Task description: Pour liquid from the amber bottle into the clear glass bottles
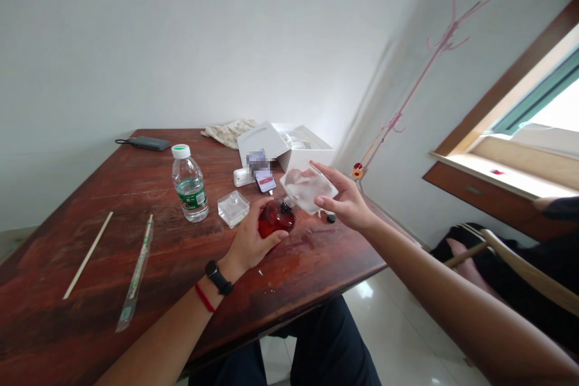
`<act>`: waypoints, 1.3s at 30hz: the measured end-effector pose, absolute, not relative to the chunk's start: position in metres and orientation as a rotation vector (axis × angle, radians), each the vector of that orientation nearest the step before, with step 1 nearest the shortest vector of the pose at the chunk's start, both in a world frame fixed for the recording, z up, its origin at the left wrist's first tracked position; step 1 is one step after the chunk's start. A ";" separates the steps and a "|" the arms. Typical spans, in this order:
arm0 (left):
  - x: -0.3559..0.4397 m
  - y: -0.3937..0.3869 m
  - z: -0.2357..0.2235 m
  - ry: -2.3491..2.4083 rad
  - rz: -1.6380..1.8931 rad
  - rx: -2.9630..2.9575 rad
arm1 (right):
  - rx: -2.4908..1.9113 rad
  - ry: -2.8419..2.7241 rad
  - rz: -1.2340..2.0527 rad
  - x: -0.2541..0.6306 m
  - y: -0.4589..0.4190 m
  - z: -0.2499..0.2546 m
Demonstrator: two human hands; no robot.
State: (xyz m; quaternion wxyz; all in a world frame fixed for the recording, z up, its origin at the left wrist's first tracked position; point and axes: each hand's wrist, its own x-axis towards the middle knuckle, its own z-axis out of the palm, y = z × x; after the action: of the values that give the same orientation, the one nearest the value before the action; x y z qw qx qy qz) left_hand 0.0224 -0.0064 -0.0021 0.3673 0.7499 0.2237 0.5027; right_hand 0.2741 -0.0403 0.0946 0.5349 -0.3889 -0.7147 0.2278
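Note:
My left hand (251,241) is wrapped round a dark red bottle (277,222) at the table's front middle. In my right hand (347,200) is a clear square bottle (308,188), tipped sideways above the red one. Its lower left corner meets the neck of the red bottle; I cannot tell whether the two mouths touch. Beneath my right hand lies a small black cap (331,218). To the left of the red bottle stands a clear block-shaped cap or stopper (233,208). A few wet drops show on the wood nearby.
On the dark wooden table (181,271) are a water bottle (190,190), a bare chopstick (88,255), wrapped chopsticks (137,271), a grey power bank (147,143), a phone (265,181), an open white box (307,148) and a cloth (230,132). A person sits at the right.

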 end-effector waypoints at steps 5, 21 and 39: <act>0.023 -0.006 -0.002 0.586 1.295 1.930 | -0.939 -1.766 0.499 0.276 -0.040 0.101; 0.022 -0.011 0.002 0.557 1.284 1.892 | -0.918 -1.843 0.527 0.274 -0.046 0.119; 0.023 -0.009 -0.002 0.515 1.331 1.874 | -0.910 -1.978 0.521 0.267 -0.042 0.140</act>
State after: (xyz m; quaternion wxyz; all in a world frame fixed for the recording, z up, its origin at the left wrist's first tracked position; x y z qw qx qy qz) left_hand 0.0228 -0.0087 -0.0015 0.3829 0.7349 0.2018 0.5220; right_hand 0.2675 -0.0422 0.1399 0.4362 -0.3656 -0.7951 0.2093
